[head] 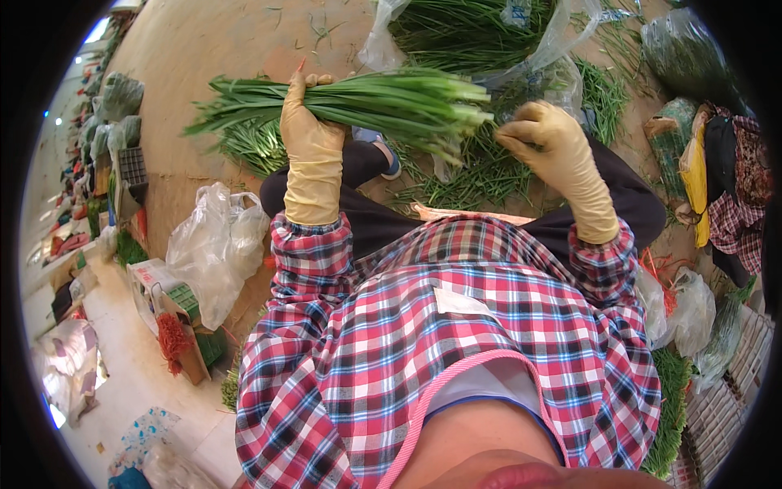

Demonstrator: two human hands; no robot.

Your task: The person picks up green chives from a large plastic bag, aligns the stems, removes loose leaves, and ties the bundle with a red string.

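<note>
My left hand [313,125], in a pale yellow rubber glove, is closed around a bunch of long green leafy stalks [379,98] that look like garlic chives. The bunch lies sideways across the view, its pale cut ends pointing right. Just beyond those ends is my right hand [540,137], gloved alike, with bent fingers; whether it pinches a stalk cannot be told. Loose green trimmings [489,177] cover the floor between my crossed legs. Behind the held bunch, another bunch [256,143] rests on the floor.
An open clear plastic bag [382,36] holds more long greens [470,30] at the top. A crumpled clear bag [214,250] and a box [177,305] with red ties [173,342] stand at the left. Filled bags [687,58] and clothing [724,159] lie at the right.
</note>
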